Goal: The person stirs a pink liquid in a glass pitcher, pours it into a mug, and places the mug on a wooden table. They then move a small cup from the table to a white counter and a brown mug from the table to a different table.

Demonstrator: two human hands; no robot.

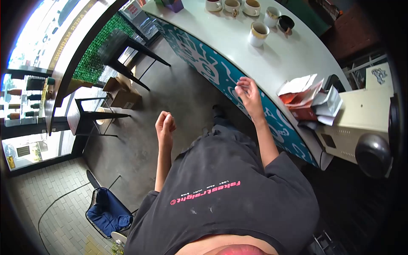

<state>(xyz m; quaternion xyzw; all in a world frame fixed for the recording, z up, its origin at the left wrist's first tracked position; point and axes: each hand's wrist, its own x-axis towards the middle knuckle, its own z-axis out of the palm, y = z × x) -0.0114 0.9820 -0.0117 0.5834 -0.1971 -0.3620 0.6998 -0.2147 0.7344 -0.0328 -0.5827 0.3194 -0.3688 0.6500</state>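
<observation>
My left hand (165, 124) is raised in front of me over the dark floor, its fingers curled into a fist; whether anything is inside is hidden. Beside the teal front of the counter (238, 46) is my right hand (248, 94), its fingers bent but apart, holding nothing. Beyond it on the white top stands a white cup with a gold-brown rim (257, 38). A similar cup (272, 18) and a small black cup (286, 24) are behind that one. To the right of my right hand lie crumpled packets (306, 95) on the counter.
More mugs (251, 7) stand at the counter's far side. A cream machine (361, 114) is at the right. Black stools (117, 49), an open cardboard box (123, 93) and shelves with bottles (32, 102) are at the left. A chair with blue cushions (108, 214) is lower left.
</observation>
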